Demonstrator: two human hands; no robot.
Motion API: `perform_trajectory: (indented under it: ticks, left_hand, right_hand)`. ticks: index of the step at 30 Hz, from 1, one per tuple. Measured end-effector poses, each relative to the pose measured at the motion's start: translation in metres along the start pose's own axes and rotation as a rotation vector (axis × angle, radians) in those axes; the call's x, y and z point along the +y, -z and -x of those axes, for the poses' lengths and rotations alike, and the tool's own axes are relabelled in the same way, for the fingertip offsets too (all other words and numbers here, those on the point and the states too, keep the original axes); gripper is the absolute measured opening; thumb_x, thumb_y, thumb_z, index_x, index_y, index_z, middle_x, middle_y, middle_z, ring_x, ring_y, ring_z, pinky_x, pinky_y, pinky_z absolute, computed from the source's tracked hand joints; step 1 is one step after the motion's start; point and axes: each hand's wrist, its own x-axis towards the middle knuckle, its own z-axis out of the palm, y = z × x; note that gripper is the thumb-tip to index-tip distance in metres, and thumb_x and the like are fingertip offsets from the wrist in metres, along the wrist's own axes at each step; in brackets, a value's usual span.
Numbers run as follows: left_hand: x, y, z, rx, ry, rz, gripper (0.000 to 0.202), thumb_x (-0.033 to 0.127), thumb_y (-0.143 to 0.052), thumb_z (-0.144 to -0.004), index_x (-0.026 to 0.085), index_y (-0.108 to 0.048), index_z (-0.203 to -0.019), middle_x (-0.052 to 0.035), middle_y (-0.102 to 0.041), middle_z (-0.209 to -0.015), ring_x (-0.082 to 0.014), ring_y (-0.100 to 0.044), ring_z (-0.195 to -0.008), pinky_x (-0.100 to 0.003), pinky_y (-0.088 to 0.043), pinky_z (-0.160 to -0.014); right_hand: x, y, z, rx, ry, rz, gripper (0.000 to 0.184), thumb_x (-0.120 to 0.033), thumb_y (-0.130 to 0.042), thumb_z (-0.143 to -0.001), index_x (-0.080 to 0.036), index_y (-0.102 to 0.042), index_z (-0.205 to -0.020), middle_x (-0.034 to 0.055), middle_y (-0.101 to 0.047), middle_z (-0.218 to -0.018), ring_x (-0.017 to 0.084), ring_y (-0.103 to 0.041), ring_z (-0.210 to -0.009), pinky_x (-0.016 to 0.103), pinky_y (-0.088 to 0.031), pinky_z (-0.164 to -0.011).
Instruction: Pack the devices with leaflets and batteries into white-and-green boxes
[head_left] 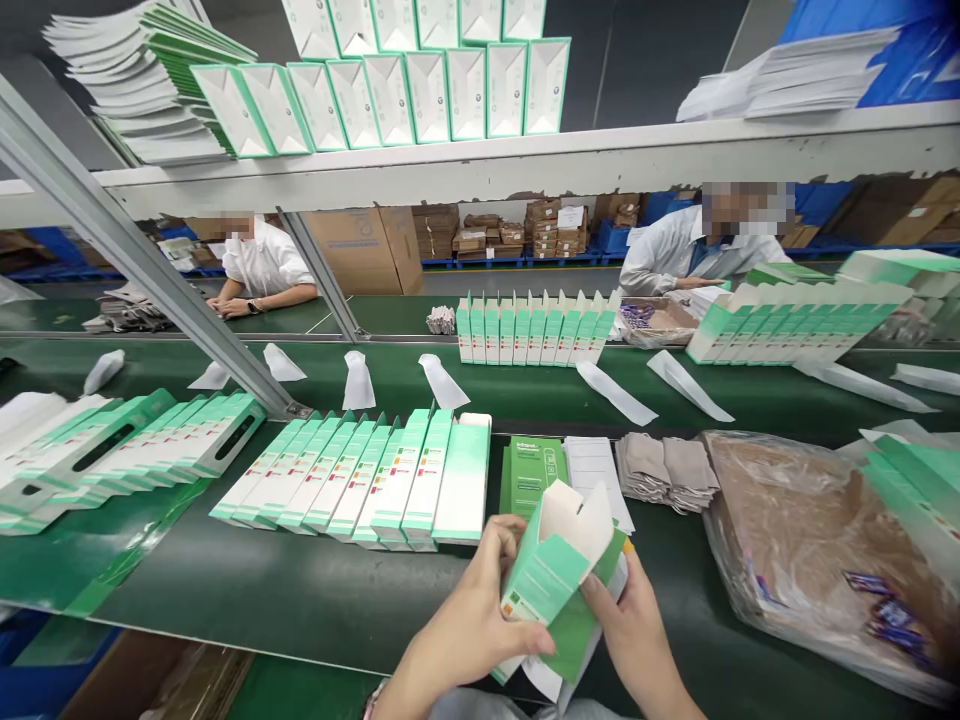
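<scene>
My left hand (472,612) is wrapped around a green-and-white carton (546,572) whose top flaps stand open. In my right hand (634,625) is a green booklet (576,632) with white paper behind it, held against the carton's side; a small orange-yellow bit shows by the fingers. What else lies behind the booklet is hidden. Just beyond the hands are a stack of green booklets (525,468), a pile of white leaflets (595,470) and grey fabric pouches (666,470). A row of upright open cartons (360,475) stands to the left.
A plastic-lined tray (780,530) at right holds several small blue-purple packs (892,612). White sleeves (358,380) lie spaced along the green belt (510,385). More cartons (536,330) stand beyond it, near two co-workers. A slanted metal post (150,240) and overhead shelf (450,170) cross the view.
</scene>
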Motion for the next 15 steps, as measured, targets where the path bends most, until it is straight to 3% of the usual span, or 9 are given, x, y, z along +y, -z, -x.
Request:
perform_trajectory:
  ticks: [2,4,6,9,12,15]
  left_hand:
    - [-0.005,-0.005,-0.003,-0.010,0.056,0.048,0.085,0.052,-0.080,-0.065,0.024,-0.035,-0.131,-0.0124,-0.048,-0.130,-0.0272,-0.054,-0.114,-0.038,-0.047,-0.095]
    - [-0.008,-0.010,-0.004,0.012,0.077,-0.066,0.091,0.041,-0.081,-0.067,0.026,-0.029,-0.141,-0.0128,-0.049,-0.134,-0.0302,-0.051,-0.121,-0.042,-0.043,-0.100]
    - [-0.012,-0.015,-0.005,0.063,0.090,-0.263,0.087,0.032,-0.079,-0.068,0.026,-0.032,-0.141,-0.0128,-0.050,-0.134,-0.0324,-0.050,-0.122,-0.044,-0.042,-0.100]
    - [-0.020,-0.026,-0.008,0.090,0.077,-0.566,0.073,0.029,-0.073,-0.069,0.023,-0.039,-0.134,-0.0124,-0.054,-0.122,-0.0330,-0.056,-0.107,-0.046,-0.048,-0.088]
    - [-0.025,-0.038,-0.011,0.049,-0.060,-0.774,0.061,0.030,-0.066,-0.074,0.021,-0.042,-0.130,-0.0123,-0.055,-0.114,-0.0320,-0.057,-0.097,-0.046,-0.048,-0.081]
    - [-0.025,-0.045,-0.013,0.043,-0.158,-0.845,0.058,0.027,-0.061,-0.076,0.019,-0.040,-0.130,-0.0129,-0.055,-0.113,-0.0314,-0.056,-0.095,-0.045,-0.047,-0.077]
  right_hand:
    - [-0.004,0.008,0.001,0.092,0.035,0.053,0.049,-0.040,-0.081,-0.066,-0.024,-0.060,-0.107,0.0055,-0.075,-0.096,0.026,-0.071,-0.085,0.034,-0.059,-0.070]
    - [-0.015,0.022,-0.001,0.212,0.054,0.043,0.046,-0.041,-0.081,-0.065,-0.023,-0.060,-0.101,0.0043,-0.075,-0.088,0.026,-0.071,-0.078,0.035,-0.059,-0.067]
    - [-0.034,0.042,-0.007,0.302,0.044,-0.052,0.043,-0.046,-0.078,-0.068,-0.022,-0.061,-0.099,0.0057,-0.075,-0.085,0.026,-0.072,-0.075,0.036,-0.060,-0.065]
    - [-0.063,0.066,-0.019,0.415,0.135,-0.242,0.041,-0.048,-0.072,-0.076,-0.021,-0.061,-0.105,0.0078,-0.076,-0.087,0.027,-0.073,-0.082,0.038,-0.061,-0.070]
    - [-0.073,0.066,-0.028,0.439,0.176,-0.308,0.045,-0.044,-0.075,-0.075,-0.022,-0.059,-0.111,0.0079,-0.076,-0.090,0.029,-0.073,-0.088,0.043,-0.061,-0.076]
    - [-0.063,0.054,-0.035,0.366,0.117,-0.326,0.054,-0.043,-0.078,-0.072,-0.019,-0.058,-0.116,0.0076,-0.076,-0.088,0.030,-0.073,-0.088,0.047,-0.059,-0.080]
